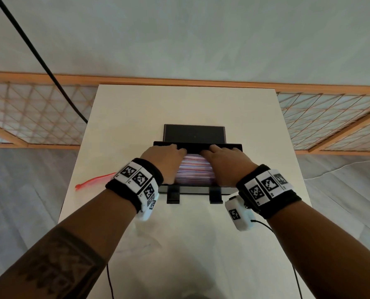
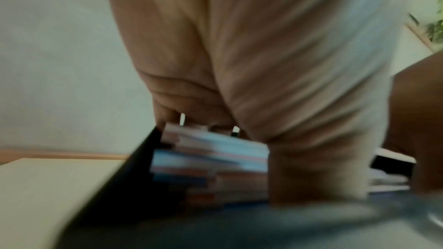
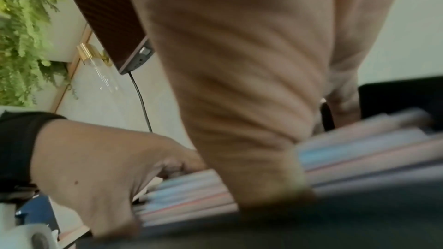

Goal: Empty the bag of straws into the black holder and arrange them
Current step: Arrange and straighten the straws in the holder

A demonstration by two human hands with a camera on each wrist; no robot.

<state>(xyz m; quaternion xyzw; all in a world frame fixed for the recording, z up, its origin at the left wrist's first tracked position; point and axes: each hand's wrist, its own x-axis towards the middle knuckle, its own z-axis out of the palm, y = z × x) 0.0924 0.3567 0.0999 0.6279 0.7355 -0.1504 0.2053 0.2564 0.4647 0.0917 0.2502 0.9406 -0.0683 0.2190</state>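
Observation:
A black holder (image 1: 233, 146) stands mid-table, its lid (image 1: 194, 133) raised at the back. A stack of pastel striped straws (image 1: 194, 172) lies crosswise in it. My left hand (image 1: 172, 167) grips the stack's left part and my right hand (image 1: 221, 167) its right part. Both have fingers curled over the far side and thumbs at the near side. The wrist views are blurred. There, the left hand (image 2: 251, 120) spans the straws (image 2: 210, 158), and the right hand (image 3: 275, 120) spans the straws (image 3: 359, 149). The bag's red zip strip (image 1: 91, 182) lies left, partly behind my left wrist.
The white table (image 1: 136, 117) is narrow, with side edges close to the holder. A black cable (image 1: 50, 72) drops onto its far left corner. A wooden lattice screen (image 1: 33, 117) runs behind. The holder's two black feet (image 1: 173, 196) stick out toward me.

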